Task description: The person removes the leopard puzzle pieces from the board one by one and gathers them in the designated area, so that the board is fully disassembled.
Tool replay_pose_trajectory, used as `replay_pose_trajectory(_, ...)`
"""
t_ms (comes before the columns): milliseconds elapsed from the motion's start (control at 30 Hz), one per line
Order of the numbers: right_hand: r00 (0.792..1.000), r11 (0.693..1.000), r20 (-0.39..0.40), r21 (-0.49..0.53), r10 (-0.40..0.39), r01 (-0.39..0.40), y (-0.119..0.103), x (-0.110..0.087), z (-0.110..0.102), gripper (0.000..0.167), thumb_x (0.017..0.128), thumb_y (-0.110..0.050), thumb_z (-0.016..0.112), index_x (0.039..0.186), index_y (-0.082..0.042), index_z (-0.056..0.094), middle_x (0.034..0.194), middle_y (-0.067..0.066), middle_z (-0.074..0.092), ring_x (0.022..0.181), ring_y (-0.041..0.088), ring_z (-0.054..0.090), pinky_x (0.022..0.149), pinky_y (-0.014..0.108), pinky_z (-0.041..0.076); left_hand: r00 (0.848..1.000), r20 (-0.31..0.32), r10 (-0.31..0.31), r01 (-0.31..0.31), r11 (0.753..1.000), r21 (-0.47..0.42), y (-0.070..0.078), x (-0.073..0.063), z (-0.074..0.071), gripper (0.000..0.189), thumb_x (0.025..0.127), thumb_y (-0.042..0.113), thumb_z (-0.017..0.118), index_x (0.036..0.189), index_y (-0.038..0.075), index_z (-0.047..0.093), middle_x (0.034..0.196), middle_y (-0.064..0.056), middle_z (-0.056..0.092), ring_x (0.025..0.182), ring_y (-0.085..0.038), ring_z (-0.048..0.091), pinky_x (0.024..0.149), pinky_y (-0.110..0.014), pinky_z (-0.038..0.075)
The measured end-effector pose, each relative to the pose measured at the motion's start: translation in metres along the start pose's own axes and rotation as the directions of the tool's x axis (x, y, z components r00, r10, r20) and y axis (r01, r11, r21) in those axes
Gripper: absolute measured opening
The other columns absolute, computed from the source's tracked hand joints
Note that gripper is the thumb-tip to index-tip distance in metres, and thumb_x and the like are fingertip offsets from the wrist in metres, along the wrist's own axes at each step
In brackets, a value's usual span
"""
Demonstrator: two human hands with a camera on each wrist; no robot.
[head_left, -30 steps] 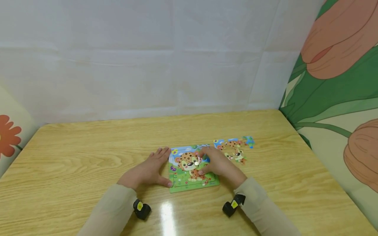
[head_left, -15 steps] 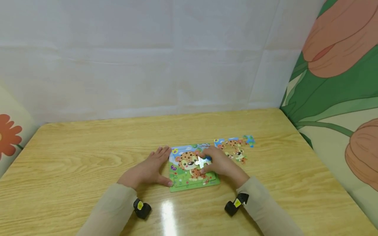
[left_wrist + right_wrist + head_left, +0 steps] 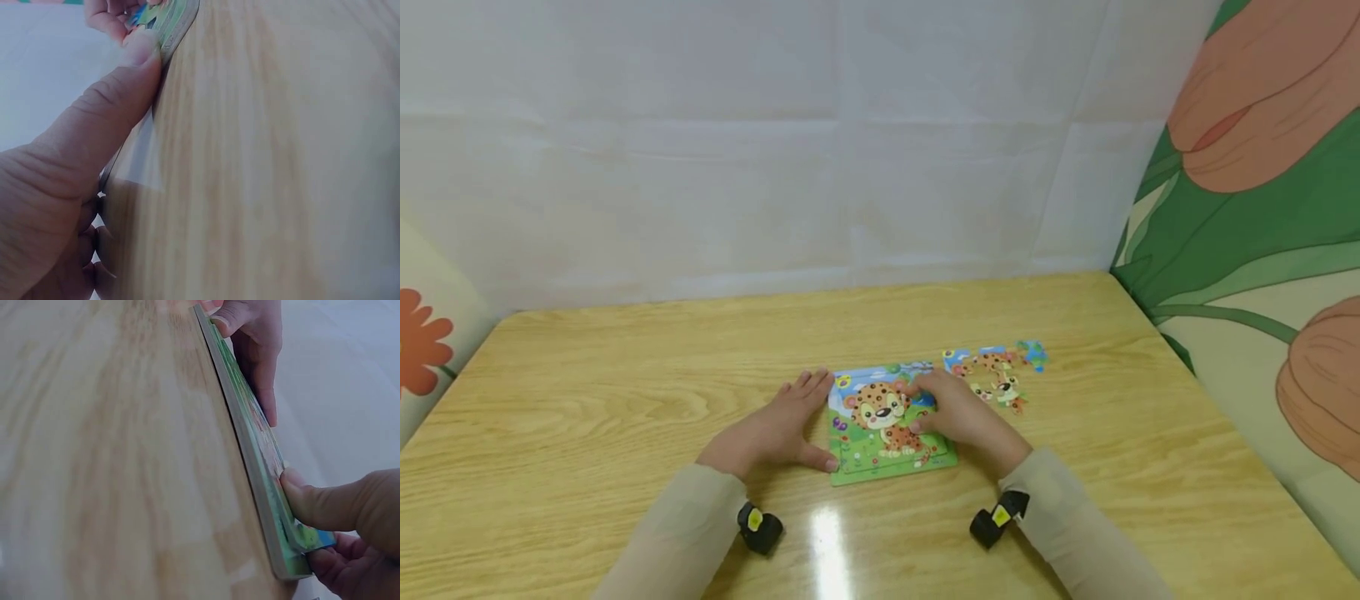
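Note:
A leopard jigsaw puzzle board (image 3: 868, 467) lies on the table between both hands. My left hand (image 3: 771, 433) rests along its left side, fingers stretched out, with the thumb on the lower-left corner. In the left wrist view that thumb (image 3: 140, 50) touches the board's edge. My right hand (image 3: 962, 412) is over the board's right part and hides some of it. Between its thumb and fingers it pinches a green-and-blue puzzle piece (image 3: 314, 537), which juts past the board's edge in the right wrist view. Whether that piece sits in its slot cannot be told.
Several loose puzzle pieces (image 3: 1007, 387) lie on the table just right of the board, beyond my right hand. The wooden table (image 3: 625, 383) meets a white cloth wall (image 3: 775, 167) at the back. A flower-patterned panel (image 3: 1240, 250) stands at the right.
The piece in my right hand, shiny with glare half a second ago, has tipped flatter and lost its shine. My left hand has stayed in place.

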State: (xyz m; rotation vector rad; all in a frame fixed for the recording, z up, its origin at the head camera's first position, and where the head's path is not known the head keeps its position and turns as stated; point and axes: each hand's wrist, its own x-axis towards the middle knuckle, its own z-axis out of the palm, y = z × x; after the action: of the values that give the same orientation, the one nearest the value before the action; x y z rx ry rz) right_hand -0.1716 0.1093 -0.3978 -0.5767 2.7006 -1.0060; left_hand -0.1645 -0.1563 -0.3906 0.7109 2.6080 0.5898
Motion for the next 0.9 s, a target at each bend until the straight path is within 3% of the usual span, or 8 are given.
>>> replay_pose_trajectory(133, 0.999, 1.000, 0.015, -0.001, 0.031, -0.031, -0.0018, 0.0023, -0.0007, 0.034, 0.073, -0.011, 0.077, 0.104, -0.012, 0.062, 0.132, 0.013, 0.050, 0.126, 0.033, 0.043, 0.106, 0.047, 0.035, 1.000, 0.001, -0.001, 0.001, 1.000, -0.006, -0.0010, 0.0002, -0.0002, 0.120, 0.065, 0.053, 0.076, 0.146, -0.004, 0.009, 0.153, -0.021, 0.004, 0.140, -0.041, 0.000, 0.113, -0.055, 0.002)
replay_pose_trajectory(200, 0.999, 1.000, 0.023, -0.001, 0.027, -0.027, -0.0012, 0.0036, -0.0007, 0.033, 0.072, -0.010, 0.077, 0.101, -0.012, 0.060, 0.130, 0.013, 0.052, 0.122, 0.032, 0.046, 0.103, 0.046, 0.039, 1.000, 0.005, -0.006, 0.006, 1.000, -0.012, -0.0009, 0.0005, -0.0002, 0.120, 0.065, 0.053, 0.076, 0.147, -0.003, 0.008, 0.154, -0.021, 0.003, 0.140, -0.040, -0.001, 0.113, -0.054, 0.002)
replay_pose_trajectory(300, 0.999, 1.000, 0.041, 0.007, 0.030, -0.031, -0.0010, 0.0055, -0.0013, 0.034, 0.072, -0.008, 0.077, 0.101, -0.013, 0.059, 0.118, 0.011, 0.058, 0.108, 0.028, 0.054, 0.091, 0.042, 0.048, 1.000, 0.007, -0.009, 0.009, 1.000, -0.016, -0.0006, 0.0008, 0.0001, 0.121, 0.064, 0.054, 0.076, 0.147, -0.003, 0.008, 0.154, -0.020, 0.003, 0.140, -0.040, -0.002, 0.114, -0.054, 0.001)
replay_pose_trajectory(433, 0.997, 0.999, 0.059, 0.016, 0.040, -0.041, -0.0013, 0.0071, -0.0020, 0.036, 0.072, -0.008, 0.077, 0.101, -0.014, 0.058, 0.103, 0.005, 0.059, 0.092, 0.021, 0.055, 0.078, 0.035, 0.050, 1.000, 0.008, -0.012, 0.012, 1.000, -0.016, -0.0008, 0.0008, 0.0010, 0.121, 0.063, 0.054, 0.076, 0.147, -0.002, 0.008, 0.154, -0.019, 0.003, 0.141, -0.039, -0.002, 0.114, -0.053, 0.001)
replay_pose_trajectory(700, 0.998, 1.000, 0.066, 0.012, 0.017, -0.018, -0.0002, 0.0068, -0.0025, 0.032, 0.073, -0.009, 0.077, 0.093, -0.013, 0.052, 0.092, 0.002, 0.054, 0.085, 0.018, 0.050, 0.071, 0.033, 0.046, 1.000, 0.007, -0.016, 0.017, 1.000, -0.020, -0.0010, 0.0003, 0.0015, 0.121, 0.064, 0.054, 0.076, 0.147, -0.001, 0.008, 0.155, -0.018, 0.003, 0.141, -0.038, -0.002, 0.114, -0.053, 0.001)
replay_pose_trajectory(767, 0.997, 1.000, 0.077, 0.000, 0.007, -0.007, -0.0007, 0.0063, -0.0030, 0.032, 0.074, -0.010, 0.076, 0.093, -0.012, 0.051, 0.091, 0.003, 0.054, 0.085, 0.019, 0.050, 0.071, 0.033, 0.046, 1.000, 0.007, -0.016, 0.016, 1.000, -0.020, -0.0008, 0.0002, 0.0014, 0.121, 0.064, 0.054, 0.076, 0.147, -0.001, 0.008, 0.155, -0.018, 0.003, 0.141, -0.038, -0.002, 0.114, -0.053, 0.001)
replay_pose_trajectory(900, 0.993, 0.999, 0.119, -0.036, -0.016, 0.020, -0.0021, 0.0058, -0.0042, 0.033, 0.077, -0.011, 0.073, 0.106, -0.008, 0.057, 0.094, 0.005, 0.059, 0.092, 0.022, 0.056, 0.079, 0.037, 0.050, 1.000, 0.005, -0.019, 0.019, 1.000, -0.016, -0.0008, 0.0000, 0.0014, 0.121, 0.063, 0.054, 0.076, 0.147, -0.001, 0.008, 0.154, -0.018, 0.003, 0.141, -0.038, -0.002, 0.114, -0.053, 0.001)
